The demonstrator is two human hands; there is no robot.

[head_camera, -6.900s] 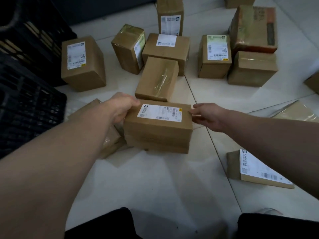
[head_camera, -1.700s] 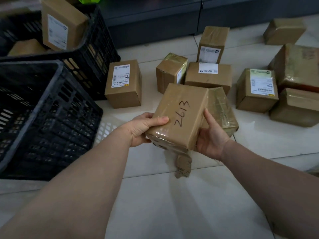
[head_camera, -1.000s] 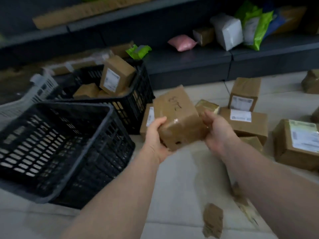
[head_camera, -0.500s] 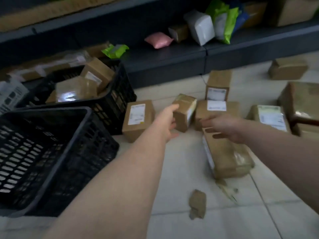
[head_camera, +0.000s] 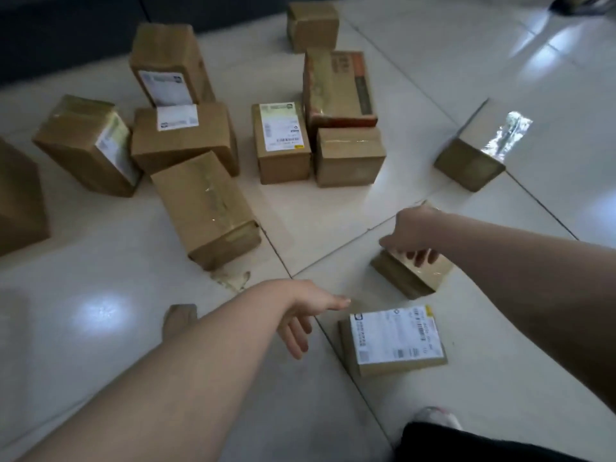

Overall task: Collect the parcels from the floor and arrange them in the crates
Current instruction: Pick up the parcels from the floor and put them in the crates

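Note:
Several brown cardboard parcels lie on the white tiled floor. My right hand (head_camera: pixel 411 233) reaches onto a small tape-wrapped parcel (head_camera: pixel 408 275) at centre right; its fingers hang spread over the parcel's top and the parcel stays on the floor. My left hand (head_camera: pixel 305 315) hovers open, fingers pointing down and right, just left of a flat parcel with a large white label (head_camera: pixel 395 340), not touching it. A long taped parcel (head_camera: pixel 205 208) lies left of centre. The crates are out of view.
A cluster of labelled parcels (head_camera: pixel 281 141) stands at the back, with a red-edged box (head_camera: pixel 338 85) among them. Another parcel (head_camera: pixel 476 151) lies at the right. Torn tape scraps (head_camera: pixel 233 280) and a cardboard scrap (head_camera: pixel 178 318) lie by my left arm. My foot (head_camera: pixel 436 416) shows at bottom right.
The view has swung from the crates down and right to the floor. Both hands, empty after letting go of the marked parcel, have moved to the two small parcels near my feet.

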